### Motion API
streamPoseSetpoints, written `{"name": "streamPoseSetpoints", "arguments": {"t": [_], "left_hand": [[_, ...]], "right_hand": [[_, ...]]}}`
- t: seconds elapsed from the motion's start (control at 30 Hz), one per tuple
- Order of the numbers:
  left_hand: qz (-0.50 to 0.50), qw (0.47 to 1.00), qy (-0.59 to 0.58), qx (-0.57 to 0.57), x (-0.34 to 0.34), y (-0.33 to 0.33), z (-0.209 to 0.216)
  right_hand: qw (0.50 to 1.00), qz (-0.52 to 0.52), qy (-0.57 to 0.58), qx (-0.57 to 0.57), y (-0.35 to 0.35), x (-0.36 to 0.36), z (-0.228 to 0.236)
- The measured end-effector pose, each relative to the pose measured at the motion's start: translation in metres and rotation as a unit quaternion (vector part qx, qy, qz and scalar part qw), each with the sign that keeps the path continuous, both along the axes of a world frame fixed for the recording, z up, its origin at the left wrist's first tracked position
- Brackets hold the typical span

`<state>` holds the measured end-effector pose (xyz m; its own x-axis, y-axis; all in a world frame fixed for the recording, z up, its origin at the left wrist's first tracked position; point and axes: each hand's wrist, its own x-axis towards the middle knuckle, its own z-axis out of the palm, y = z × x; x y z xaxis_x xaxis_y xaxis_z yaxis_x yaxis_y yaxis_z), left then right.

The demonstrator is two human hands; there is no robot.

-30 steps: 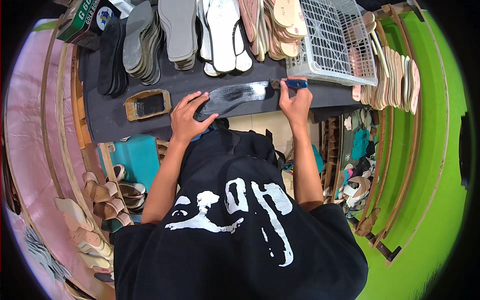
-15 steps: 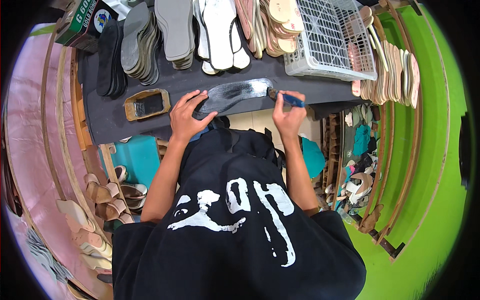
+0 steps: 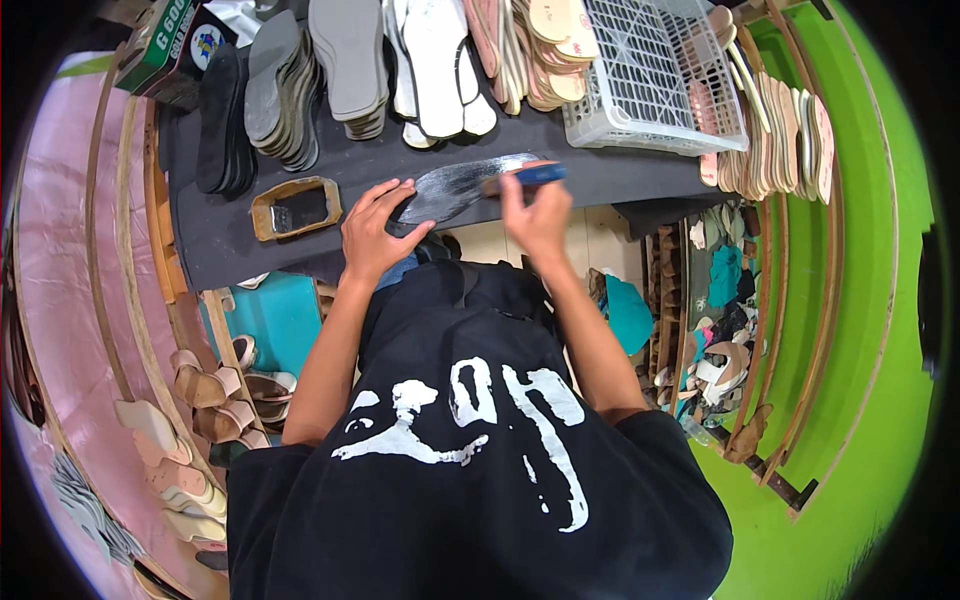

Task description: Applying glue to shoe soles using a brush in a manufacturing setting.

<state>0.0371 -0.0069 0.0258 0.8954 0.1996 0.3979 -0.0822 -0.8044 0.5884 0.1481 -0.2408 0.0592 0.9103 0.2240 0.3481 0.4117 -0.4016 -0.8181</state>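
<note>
A black shoe sole (image 3: pixel 447 187) lies flat at the near edge of the dark table, its top wet and shiny. My left hand (image 3: pixel 376 228) presses on the sole's left end with fingers spread. In my right hand (image 3: pixel 538 215) is a blue-handled brush (image 3: pixel 540 174), gripped between thumb and fingers. Its bristles touch the sole's right half, and that hand is slightly blurred. To the left of my left hand stands a small open brown container (image 3: pixel 294 208) with a dark inside.
Along the table's far side stand stacks of black soles (image 3: pixel 226 120), grey soles (image 3: pixel 347 65), white soles (image 3: pixel 437 70) and pinkish soles (image 3: pixel 560 50). A white plastic crate (image 3: pixel 655 130) sits far right. Shoes (image 3: pixel 208 385) fill a rack at lower left.
My right hand has swept the brush leftward along the sole, from its right tip toward the middle. My left hand has stayed in place.
</note>
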Motion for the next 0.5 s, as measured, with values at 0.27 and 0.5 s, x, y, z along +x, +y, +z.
{"name": "streamPoseSetpoints", "arguments": {"t": [0.27,0.5], "left_hand": [[0.031,0.999,0.041,-0.008,-0.003,-0.001,0.001],[-0.009,0.998,0.034,-0.06,-0.007,0.004,0.013]], "right_hand": [[0.995,0.027,-0.078,-0.052,0.015,0.003,0.0],[0.989,0.14,0.007,-0.038,0.043,-0.02,-0.011]]}}
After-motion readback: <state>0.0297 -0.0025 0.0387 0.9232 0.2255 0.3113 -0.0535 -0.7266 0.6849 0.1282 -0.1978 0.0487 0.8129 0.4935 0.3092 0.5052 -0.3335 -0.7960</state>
